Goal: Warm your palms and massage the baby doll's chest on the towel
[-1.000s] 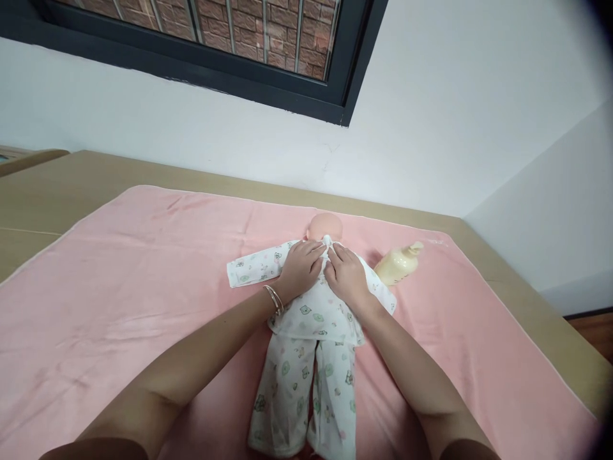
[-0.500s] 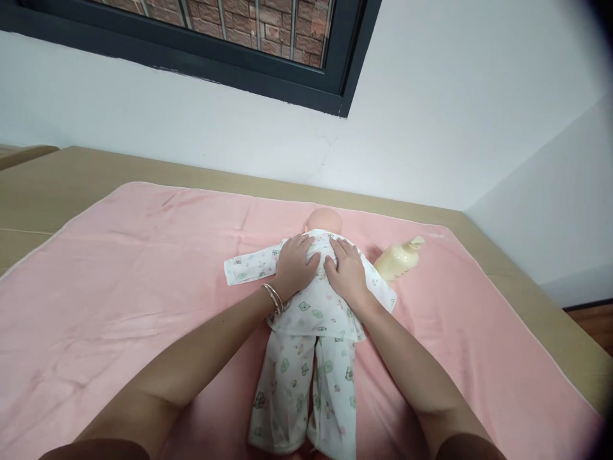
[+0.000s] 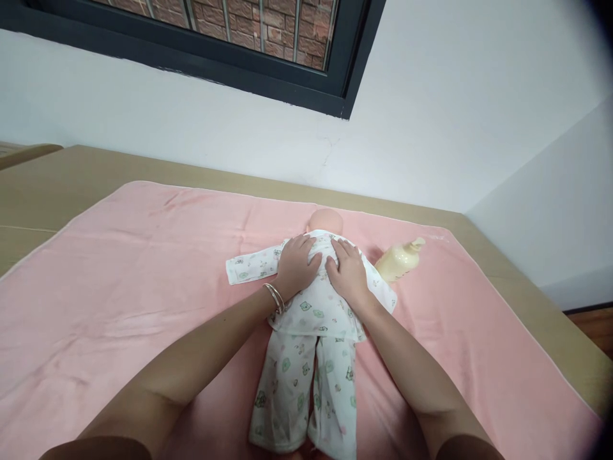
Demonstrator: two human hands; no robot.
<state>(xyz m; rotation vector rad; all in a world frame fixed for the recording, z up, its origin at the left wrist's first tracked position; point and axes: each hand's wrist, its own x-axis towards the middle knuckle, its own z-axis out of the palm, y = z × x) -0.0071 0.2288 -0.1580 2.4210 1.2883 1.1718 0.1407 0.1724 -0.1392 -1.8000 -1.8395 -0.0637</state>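
Locating the doll (image 3: 317, 305) comes first: where does it lie? (Trainee)

It lies full length on the pink blanket (image 3: 119, 287), head (image 3: 325, 222) toward the wall and trouser legs toward the person. It wears a printed top and trousers. One sleeve lies stretched out flat to the left. Whether it lies face up cannot be told. (Instructor)

State of the hands? (Trainee)

Left hand (image 3: 297, 268) and right hand (image 3: 348, 275) rest palm down on the upper chest, side by side and almost touching. The fingers lie extended and slightly apart, with the tips just below the neck. Neither hand is clamped on anything; both press flat on the cloth. Two bangles (image 3: 274, 298) sit on the left wrist. (Instructor)

Which step is this? (Trainee)

By judgement, the top is being pressed flat and squared at the neckline, with the front panels held closed under the palms. (Instructor)

What does the next move call for? (Trainee)

It calls for even pressure from both palms, so that the panels do not slide apart, and for fingertip work at the collar. Any fasteners are hidden beneath the hands. (Instructor)

Surroundings? (Trainee)

A cream bottle (image 3: 400, 262) lies tilted on the blanket, just beside the doll's shoulder on the right and clear of the hand. The blanket covers a tan tabletop (image 3: 71, 185), which meets a white wall below a dark-framed window (image 3: 239, 38). (Instructor)
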